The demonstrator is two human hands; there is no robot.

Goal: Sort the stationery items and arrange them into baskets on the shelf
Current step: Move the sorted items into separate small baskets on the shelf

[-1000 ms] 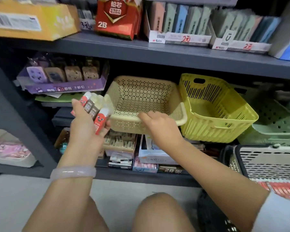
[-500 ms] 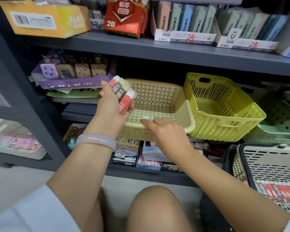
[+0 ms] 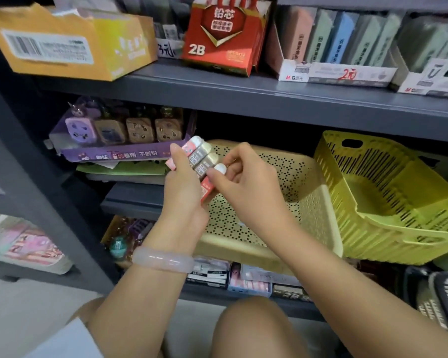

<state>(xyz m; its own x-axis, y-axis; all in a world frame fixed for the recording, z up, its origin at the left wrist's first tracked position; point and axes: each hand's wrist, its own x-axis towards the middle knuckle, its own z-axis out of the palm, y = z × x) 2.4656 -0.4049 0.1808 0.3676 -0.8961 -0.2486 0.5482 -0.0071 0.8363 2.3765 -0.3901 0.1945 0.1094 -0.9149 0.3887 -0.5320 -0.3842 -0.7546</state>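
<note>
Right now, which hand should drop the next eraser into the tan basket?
Right. The right hand already pinches the red eraser over the tan basket, while the left hand grips the other erasers.

The beige basket is open on top, and its holey floor is bare on the right side, so there is room to reach in there. Both hands fill the space over its left side. The upper shelf board hangs low over the back of it. The yellow basket leans tight against its right wall. The purple display box sits close on the left.
</note>
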